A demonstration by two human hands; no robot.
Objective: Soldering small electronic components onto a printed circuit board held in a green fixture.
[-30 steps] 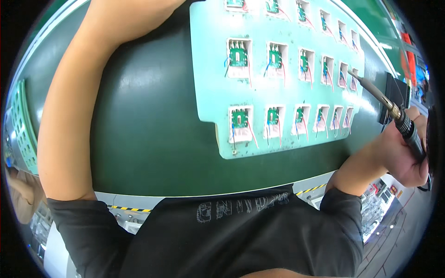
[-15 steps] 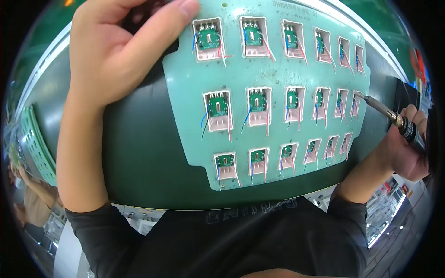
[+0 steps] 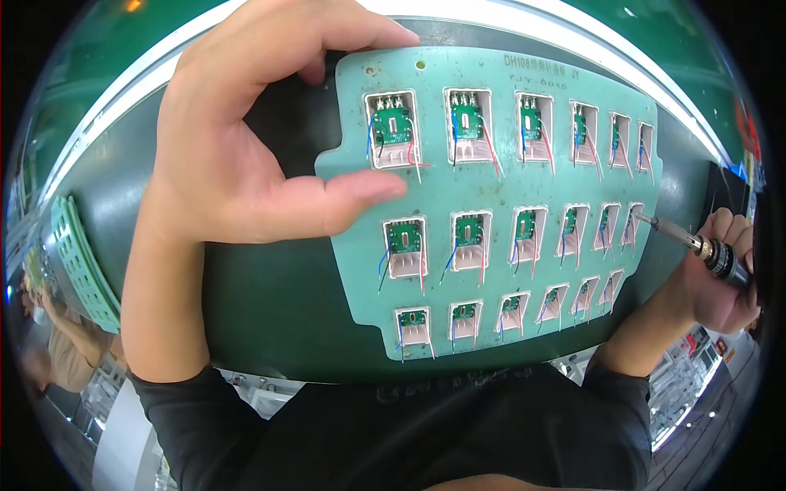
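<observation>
A pale green fixture plate [image 3: 499, 186] lies in front of me, with rows of rectangular pockets. Each pocket holds a white housing with a small green circuit board [image 3: 403, 237]; thin blue, black, red and white wires trail out. In my right hand [image 3: 714, 299] is a soldering iron [image 3: 688, 239], its tip at the far-right pocket of the middle row. My left hand [image 3: 246, 155] is at the plate's upper left, thumb stretched over its face and forefinger near its top edge. Thumb and fingers are wide apart, with nothing between them; whether the thumb touches the plate cannot be told.
The plate lies on a dark green work surface [image 3: 270, 311] with a pale rail [image 3: 106, 139] along its far side. Another green slotted plate [image 3: 86, 266] stands at the left. Beyond it a person [image 3: 70, 344] is at work. A dark object [image 3: 725, 196] lies at the far right.
The plate sits lower in view. My left hand has come down along its left side, with the thumb now below the first upper pocket. The soldering iron's tip stays at the same pocket.
</observation>
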